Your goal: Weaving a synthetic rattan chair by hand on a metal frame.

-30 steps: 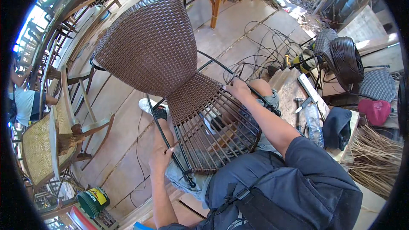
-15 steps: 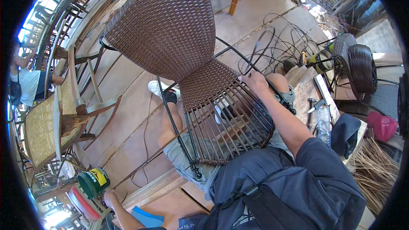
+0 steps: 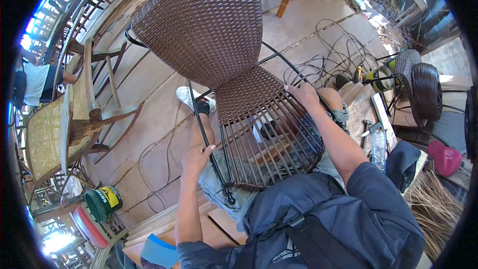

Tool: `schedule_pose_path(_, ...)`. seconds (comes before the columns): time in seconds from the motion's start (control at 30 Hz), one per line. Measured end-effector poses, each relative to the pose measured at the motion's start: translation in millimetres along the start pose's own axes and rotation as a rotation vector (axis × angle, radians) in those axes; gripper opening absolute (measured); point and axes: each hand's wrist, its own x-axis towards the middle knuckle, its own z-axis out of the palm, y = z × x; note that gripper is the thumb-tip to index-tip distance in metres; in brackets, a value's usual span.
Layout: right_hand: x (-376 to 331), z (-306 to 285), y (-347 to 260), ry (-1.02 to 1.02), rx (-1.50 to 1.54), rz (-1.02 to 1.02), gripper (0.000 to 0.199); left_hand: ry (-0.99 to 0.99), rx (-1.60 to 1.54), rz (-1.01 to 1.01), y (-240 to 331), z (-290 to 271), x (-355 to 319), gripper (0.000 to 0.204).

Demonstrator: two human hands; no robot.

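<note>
A dark brown woven chair (image 3: 199, 25) lies tipped across my lap, its backrest pointing away. Tight weave covers the far part of the seat (image 3: 251, 89); the near part has bare parallel slats (image 3: 264, 144) in a black frame. At the seat's right side, my right hand (image 3: 303, 95) is closed on the edge of the weave, thumb pointing left. My left hand (image 3: 196, 160) is beside the left frame tube, fingers closed round a thin brown weaving strand (image 3: 234, 138) that crosses the slats. The fingertips are partly hidden.
Loose dark strands (image 3: 333, 52) coil on the floor at far right. A hammer (image 3: 367, 125), knife (image 3: 372, 129) and plastic bottle (image 3: 379, 150) lie on the bench at right. A wooden rocking chair (image 3: 59, 129) and green bucket (image 3: 103, 202) stand at left. Another person (image 3: 37, 82) is at far left.
My left hand has come up and rightward from near the bucket to the chair's left frame tube. My right hand stays at the seat edge. The view has shifted slightly.
</note>
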Motion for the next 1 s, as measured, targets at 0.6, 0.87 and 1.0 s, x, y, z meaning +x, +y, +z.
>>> schedule_pose_path(0.6, 1.3, 2.1, -8.3, 0.045, 0.008, -0.029, 0.062, 0.089, 0.718, -0.772, -294.1, -83.3, -104.3, 0.044)
schedule_pose_path(0.87, 13.5, 4.9, 8.3, -0.061, 0.090, -0.111, 0.055, 0.096, -0.086, 0.138, 6.9, -10.8, 22.3, 0.039)
schedule_pose_path(1.0, 23.1, 9.3, 13.3, -0.015, -0.078, -0.066, 0.067, -0.059, -0.029, 0.190, 15.8, -4.2, 35.1, 0.040)
